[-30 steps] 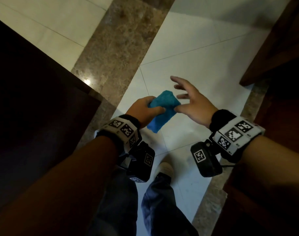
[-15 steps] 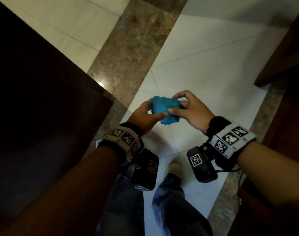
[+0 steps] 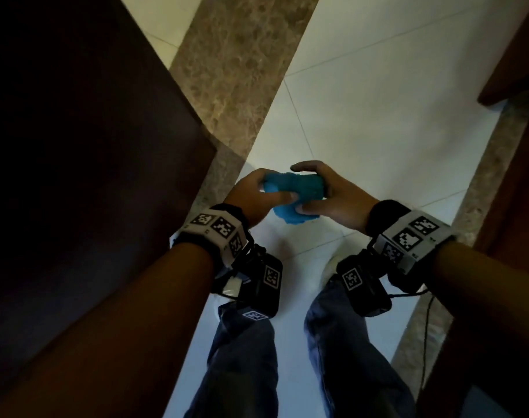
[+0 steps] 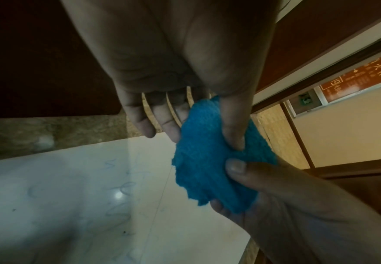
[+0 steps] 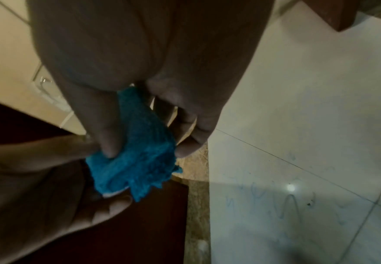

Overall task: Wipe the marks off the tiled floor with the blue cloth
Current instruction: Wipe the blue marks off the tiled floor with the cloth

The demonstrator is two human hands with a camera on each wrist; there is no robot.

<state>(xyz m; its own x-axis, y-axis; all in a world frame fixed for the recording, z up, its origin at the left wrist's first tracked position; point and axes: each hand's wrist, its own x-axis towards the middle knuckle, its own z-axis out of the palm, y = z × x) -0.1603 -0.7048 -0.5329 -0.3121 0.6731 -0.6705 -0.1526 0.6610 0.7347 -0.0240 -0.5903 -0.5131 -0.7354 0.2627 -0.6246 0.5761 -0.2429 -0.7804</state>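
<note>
Both hands are gripping the bunched fuzzy blue cloth [image 3: 290, 196] in mid-air: left hand [image 3: 251, 199] and right hand [image 3: 332, 200] pinching opposite sides. Faint blue scribbled marks [image 5: 286, 203] are lying on the glossy white tiled floor [image 3: 377, 122] below, between dark wooden furniture [image 3: 76, 146] and a speckled brown stone strip [image 3: 236, 64].

1. A building corridor or lobby: glossy white floor tiles [image 3: 377, 122] with a brown marble border strip [image 3: 236, 64].
2. Dark wooden door panels [image 3: 76, 146]; an orange wall sign [image 4: 354, 78] with Chinese characters.
</note>
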